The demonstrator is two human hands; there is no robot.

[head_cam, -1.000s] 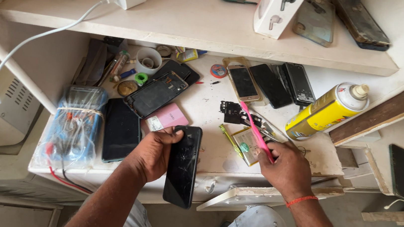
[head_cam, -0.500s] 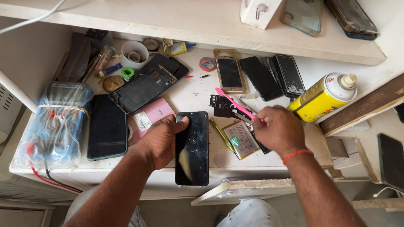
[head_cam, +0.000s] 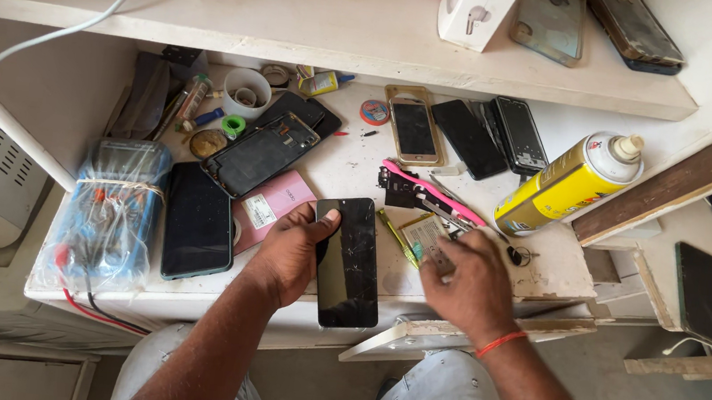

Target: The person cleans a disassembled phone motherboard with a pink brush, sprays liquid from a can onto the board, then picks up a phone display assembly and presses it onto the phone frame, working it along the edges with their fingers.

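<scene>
My left hand (head_cam: pixel 290 253) grips a black phone (head_cam: pixel 349 265) by its left edge, thumb on the dark glass. The phone lies upright at the front edge of the white workbench (head_cam: pixel 350 169). My right hand (head_cam: pixel 463 284) is to the right of it, palm down and blurred, with the fingertips on small loose parts and a yellowish flat piece (head_cam: pixel 416 231). A pink pry tool (head_cam: pixel 431 195) lies on the bench just beyond that hand, across a small black part (head_cam: pixel 398 191). The hand does not touch the tool.
A yellow spray can (head_cam: pixel 569 183) lies at the right. Several phones (head_cam: pixel 468 137) sit at the back, with a phone frame (head_cam: pixel 259 153), a pink card (head_cam: pixel 272 204), a dark phone (head_cam: pixel 198 220) and a plastic-wrapped blue bundle (head_cam: pixel 108 209) at the left. A shelf (head_cam: pixel 346 40) overhangs the bench.
My right hand held the pink tool before; the tool now lies on the bench and the hand has dropped to the small parts. The black phone has moved up and further onto the bench.
</scene>
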